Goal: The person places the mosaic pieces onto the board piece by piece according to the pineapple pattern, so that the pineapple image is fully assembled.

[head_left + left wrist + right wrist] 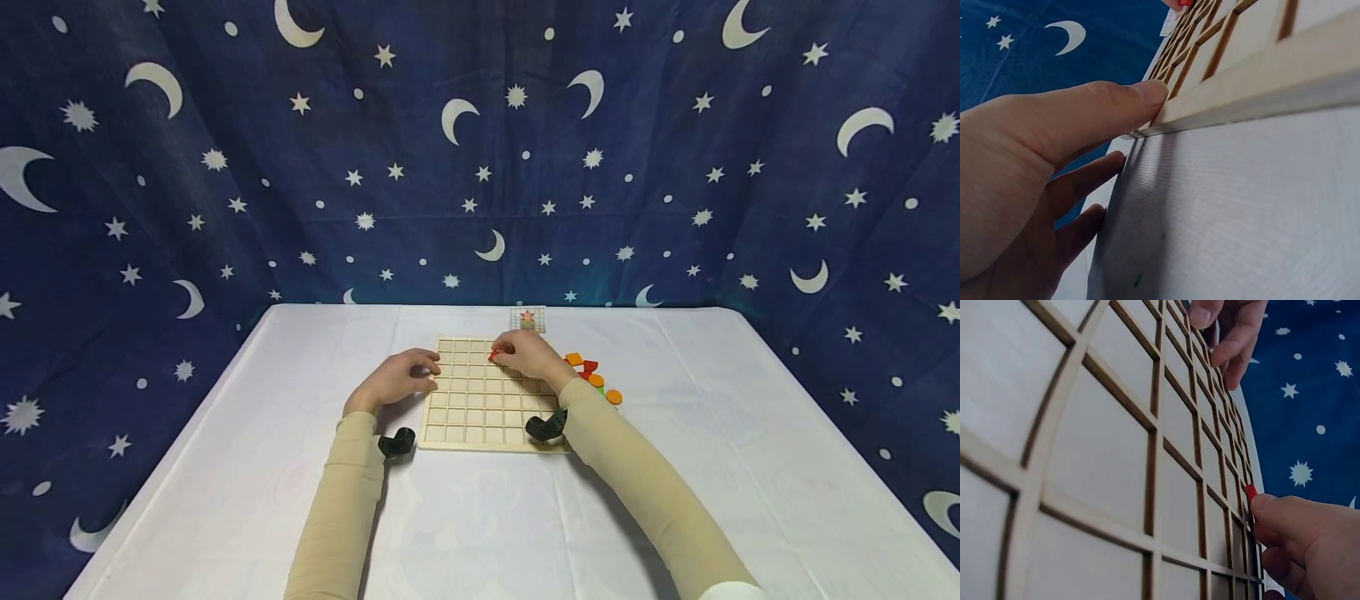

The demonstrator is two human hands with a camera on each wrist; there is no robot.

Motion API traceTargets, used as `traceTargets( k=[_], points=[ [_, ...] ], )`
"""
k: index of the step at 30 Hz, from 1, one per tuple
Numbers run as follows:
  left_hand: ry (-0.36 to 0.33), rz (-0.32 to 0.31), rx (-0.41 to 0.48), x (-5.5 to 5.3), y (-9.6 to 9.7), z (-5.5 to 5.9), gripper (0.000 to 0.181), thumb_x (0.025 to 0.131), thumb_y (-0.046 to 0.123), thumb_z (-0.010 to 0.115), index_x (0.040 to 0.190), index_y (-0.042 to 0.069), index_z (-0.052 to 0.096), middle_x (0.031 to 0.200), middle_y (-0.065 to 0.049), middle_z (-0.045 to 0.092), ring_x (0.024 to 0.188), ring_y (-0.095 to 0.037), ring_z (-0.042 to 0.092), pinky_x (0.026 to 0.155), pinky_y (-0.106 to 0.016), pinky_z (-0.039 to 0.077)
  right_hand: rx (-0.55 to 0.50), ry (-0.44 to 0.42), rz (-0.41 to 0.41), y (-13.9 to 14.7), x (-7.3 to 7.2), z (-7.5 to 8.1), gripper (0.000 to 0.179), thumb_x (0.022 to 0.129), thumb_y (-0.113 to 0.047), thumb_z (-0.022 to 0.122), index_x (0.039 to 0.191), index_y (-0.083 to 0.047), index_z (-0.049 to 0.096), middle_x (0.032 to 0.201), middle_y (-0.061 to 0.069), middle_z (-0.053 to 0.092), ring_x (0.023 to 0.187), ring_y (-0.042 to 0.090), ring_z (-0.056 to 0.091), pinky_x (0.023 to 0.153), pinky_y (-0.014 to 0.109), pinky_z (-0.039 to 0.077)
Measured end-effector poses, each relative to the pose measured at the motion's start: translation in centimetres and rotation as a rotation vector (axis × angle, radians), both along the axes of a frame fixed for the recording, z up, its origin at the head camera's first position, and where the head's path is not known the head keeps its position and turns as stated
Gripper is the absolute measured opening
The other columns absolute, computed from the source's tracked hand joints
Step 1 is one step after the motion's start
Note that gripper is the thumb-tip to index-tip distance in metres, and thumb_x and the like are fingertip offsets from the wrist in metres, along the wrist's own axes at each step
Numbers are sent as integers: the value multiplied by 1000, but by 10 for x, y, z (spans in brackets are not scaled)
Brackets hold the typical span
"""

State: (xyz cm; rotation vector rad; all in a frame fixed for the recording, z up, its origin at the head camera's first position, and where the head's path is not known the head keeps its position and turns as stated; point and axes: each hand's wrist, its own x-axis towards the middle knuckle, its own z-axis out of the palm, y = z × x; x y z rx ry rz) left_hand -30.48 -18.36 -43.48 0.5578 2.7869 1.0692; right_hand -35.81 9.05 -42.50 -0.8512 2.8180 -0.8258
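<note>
A wooden grid board point(456, 408) with square cells lies flat on the white cloth. My right hand point(531, 355) pinches a small red piece point(1251, 492) between thumb and fingers over the far part of the grid. In the right wrist view, the piece stands close to the cell dividers; whether it touches the board I cannot tell. At the board's left edge rests my left hand point(397, 377), its fingers loosely bent and spread. Its thumb point(1150, 92) touches the wooden rim in the left wrist view.
Right of the board, partly behind my right forearm, lie loose pieces: orange discs point(614, 397), an orange square point(574, 359), red pieces point(591, 366) and a bit of green. Beyond the board sits a small printed card point(528, 319). A blue star-patterned curtain point(480, 167) closes off the back.
</note>
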Motion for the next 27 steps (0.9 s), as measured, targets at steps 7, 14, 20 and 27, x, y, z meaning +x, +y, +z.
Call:
traceTargets(
  k=[7,14,20,27],
  points=[
    [-6,9,-1,-1,1,1,25,85,15,76,108,7,71,139,-10,55,136,-31,42,114,-46,32,-27,13,39,-1,1,1,23,91,-12,68,112,-2,70,94,5,70,82,17,62,78,33,54],
    [-2,8,-5,-1,0,0,24,85,14,75,107,7,71,139,-11,55,136,-32,41,114,-46,31,-20,28,47,-1,0,-1,17,92,-11,67,107,-3,73,98,7,72,87,19,64,81,34,54],
    [-4,9,-2,-1,1,0,24,85,14,75,107,7,71,139,-10,55,136,-32,42,115,-46,31,-10,30,26,-2,1,-2,16,92,-12,68,105,-4,73,98,6,72,88,20,63,81,34,54],
    [-5,3,10,0,1,0,23,85,13,75,107,6,70,139,-11,55,136,-32,42,114,-46,31,-19,28,16,-3,1,-3,15,92,-12,68,103,-5,74,96,5,72,87,19,63,81,34,54]
  ],
)
